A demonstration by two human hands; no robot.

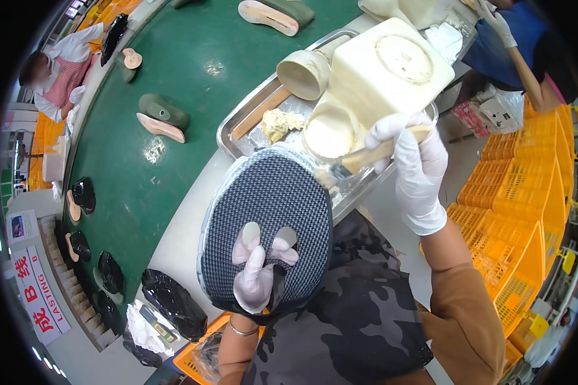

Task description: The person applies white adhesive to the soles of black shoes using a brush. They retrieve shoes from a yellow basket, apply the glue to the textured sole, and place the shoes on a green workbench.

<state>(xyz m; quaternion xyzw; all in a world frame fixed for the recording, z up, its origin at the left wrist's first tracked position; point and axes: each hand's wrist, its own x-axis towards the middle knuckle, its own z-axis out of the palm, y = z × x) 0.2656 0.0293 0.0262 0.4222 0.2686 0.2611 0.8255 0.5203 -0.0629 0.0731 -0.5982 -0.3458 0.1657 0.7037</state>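
Note:
A dark grey woven shoe upper (pixel 273 186) with a pale edge is spread in front of me. My left hand (pixel 253 282), in a white glove, grips it from the near side, and gloved fingertips show through cut-outs in its middle. In my gloved right hand (pixel 417 167) is a wooden-handled brush (pixel 369 157). Its bristles are at the upper's right edge, just above the near side of the tray; whether they touch the upper I cannot tell. Close to the brush, a round pot (pixel 331 131) holds a creamy white substance.
A metal tray (pixel 228 125) carries the pot, a large whitish container (pixel 392 67), a cup (pixel 302 74) and a yellowish lump (pixel 279 124). Shoe lasts (pixel 164 115) stand on the green surface (pixel 205 38). Orange crates (pixel 494 224) are stacked at right. Co-workers (pixel 64 70) stand far left and upper right.

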